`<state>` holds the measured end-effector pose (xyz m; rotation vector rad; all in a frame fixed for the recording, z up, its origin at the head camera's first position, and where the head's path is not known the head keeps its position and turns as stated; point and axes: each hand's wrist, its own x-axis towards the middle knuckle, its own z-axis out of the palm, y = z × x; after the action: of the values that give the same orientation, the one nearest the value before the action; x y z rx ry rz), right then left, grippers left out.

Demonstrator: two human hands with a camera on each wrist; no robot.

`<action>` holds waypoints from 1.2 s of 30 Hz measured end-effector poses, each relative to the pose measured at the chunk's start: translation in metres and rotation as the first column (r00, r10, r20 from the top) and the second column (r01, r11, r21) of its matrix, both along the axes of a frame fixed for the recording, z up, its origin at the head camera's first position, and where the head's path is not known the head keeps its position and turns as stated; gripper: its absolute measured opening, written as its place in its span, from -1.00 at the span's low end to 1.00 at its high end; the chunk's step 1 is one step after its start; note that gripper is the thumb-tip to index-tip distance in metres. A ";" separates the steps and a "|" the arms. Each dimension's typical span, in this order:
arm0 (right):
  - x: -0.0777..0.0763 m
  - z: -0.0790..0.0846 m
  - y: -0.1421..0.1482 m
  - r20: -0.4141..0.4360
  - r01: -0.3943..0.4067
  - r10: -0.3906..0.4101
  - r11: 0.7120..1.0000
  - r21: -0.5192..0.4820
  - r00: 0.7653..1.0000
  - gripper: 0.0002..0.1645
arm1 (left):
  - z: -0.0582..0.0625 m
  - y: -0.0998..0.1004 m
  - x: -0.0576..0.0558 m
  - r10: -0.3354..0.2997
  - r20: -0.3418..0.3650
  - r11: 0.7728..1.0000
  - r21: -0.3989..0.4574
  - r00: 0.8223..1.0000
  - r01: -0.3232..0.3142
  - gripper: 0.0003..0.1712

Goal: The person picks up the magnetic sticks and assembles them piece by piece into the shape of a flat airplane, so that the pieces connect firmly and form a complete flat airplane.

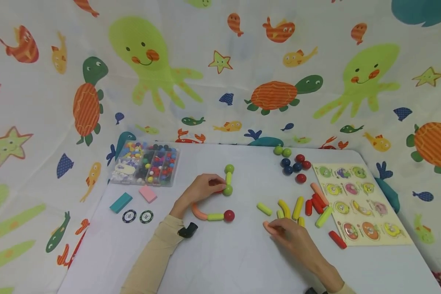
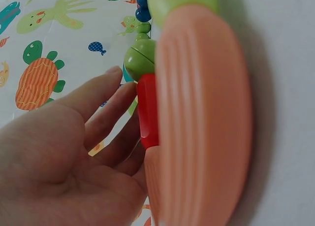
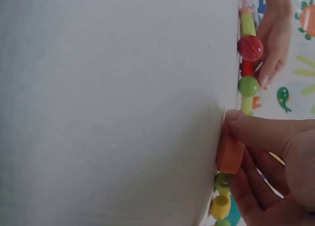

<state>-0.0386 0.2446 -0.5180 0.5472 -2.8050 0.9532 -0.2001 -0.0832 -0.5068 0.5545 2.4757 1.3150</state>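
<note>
My left hand [image 1: 204,188] is at a chain of toy pieces on the white table. Its fingertips lie beside a green ball [image 2: 139,61] and a red stick [image 2: 148,110], with the thumb apart from them. A light green stick [image 1: 228,178] joins that ball to another green ball [image 1: 229,168]. Nearer me, a curved orange stick [image 2: 204,117] leads to a light green stick [image 1: 215,217] and a red ball [image 1: 229,215]. My right hand [image 1: 292,237] pinches a separate orange stick [image 3: 230,149] between thumb and fingers, low at the table.
Loose yellow sticks [image 1: 297,207] and red sticks [image 1: 317,201] lie beyond my right hand. Blue balls [image 1: 287,170] and red balls [image 1: 300,178] sit farther back. A picture board [image 1: 384,216] is at right; a bead box [image 1: 156,165], blocks and two chips [image 1: 146,217] are at left.
</note>
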 end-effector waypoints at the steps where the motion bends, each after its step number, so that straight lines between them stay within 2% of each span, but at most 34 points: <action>1: 0.000 0.000 0.000 0.001 0.001 -0.001 1.000 0.008 1.000 -0.55 | 0.000 0.000 0.000 0.000 0.001 1.000 0.001 1.000 0.000 -0.81; 9: -0.001 0.005 -0.002 0.011 -0.016 0.016 1.000 0.015 1.000 -0.53 | -0.002 -0.001 0.000 0.000 -0.004 1.000 0.003 1.000 0.000 -0.81; 13: -0.009 0.017 -0.004 0.031 -0.013 0.015 0.998 -0.059 0.999 -0.51 | -0.002 -0.002 0.000 0.002 0.001 1.000 0.010 1.000 -0.002 -0.81; 17: -0.027 0.037 -0.007 0.075 0.017 -0.006 0.988 -0.156 0.997 -0.61 | 0.000 -0.002 0.001 0.002 0.008 1.000 0.017 1.000 -0.002 -0.80; 19: -0.041 0.045 -0.008 0.100 0.023 -0.003 0.978 -0.206 0.995 -0.62 | 0.001 -0.002 0.001 0.002 0.006 1.000 0.017 1.000 -0.002 -0.79; 22: -0.068 0.054 -0.009 0.169 0.017 0.038 0.949 -0.316 0.985 -0.60 | 0.001 -0.003 0.001 0.005 0.001 1.000 0.016 1.000 -0.005 -0.78; 25: -0.097 0.057 -0.011 0.284 0.059 0.067 0.908 -0.414 0.957 -0.57 | 0.000 -0.004 0.000 0.010 0.002 1.000 0.020 1.000 -0.010 -0.79; 28: -0.124 0.056 -0.015 0.408 0.130 0.066 0.892 -0.432 0.910 -0.56 | -0.001 -0.005 0.000 0.015 0.006 1.000 0.027 1.000 -0.016 -0.80; 32: -0.157 0.047 -0.025 0.536 0.192 0.043 0.906 -0.376 0.843 -0.54 | -0.001 -0.005 -0.001 0.023 0.010 0.999 0.029 1.000 -0.023 -0.80; 34: -0.171 0.042 -0.030 0.571 0.200 0.031 0.920 -0.338 0.820 -0.53 | -0.001 -0.005 -0.002 0.026 0.005 0.999 0.024 1.000 -0.026 -0.80; 36: -0.182 0.037 -0.034 0.590 0.196 0.028 0.930 -0.312 0.807 -0.51 | -0.001 -0.005 -0.004 0.028 0.001 0.999 0.019 1.000 -0.028 -0.80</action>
<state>-0.2203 0.2107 -0.4810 0.0654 -2.9781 1.8378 -0.2037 -0.0885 -0.5078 0.5256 2.4809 1.3506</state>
